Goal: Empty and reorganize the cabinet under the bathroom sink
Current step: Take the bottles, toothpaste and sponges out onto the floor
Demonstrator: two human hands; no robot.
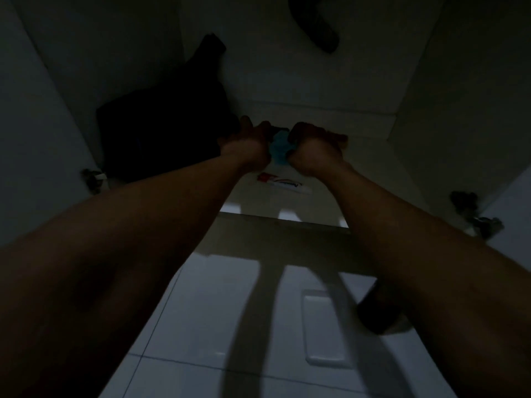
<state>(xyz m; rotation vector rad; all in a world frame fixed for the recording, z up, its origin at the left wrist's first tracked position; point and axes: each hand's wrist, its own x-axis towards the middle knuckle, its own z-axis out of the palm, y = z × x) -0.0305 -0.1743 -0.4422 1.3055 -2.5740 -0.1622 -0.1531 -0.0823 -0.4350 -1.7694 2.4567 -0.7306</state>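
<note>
In the middle of the frame, deep inside the white-walled cabinet (316,81), the left hand (248,143) and the right hand (314,149) meet around a small, crumpled blue bundle (279,149). It looks like cloth or sponge, but the dim light leaves its exact make unclear. Both hands have their fingers curled in on it, one from each side, and it sits just above the cabinet floor. Directly below it in the frame lies a red-and-white toothpaste tube (283,183), flat on the floor near the front edge. A large dark soft bag (161,130) fills the left of the cabinet, and a dark drain pipe (314,27) curves at the top of the frame. Judging by its crushed shape, the blue bundle is light and limp rather than fragile, and it would sag if pinched by a corner. Gathering it whole in one fist seems the surest hold. The tube is probably light, smooth and a little slippery, best taken across its middle.
</note>
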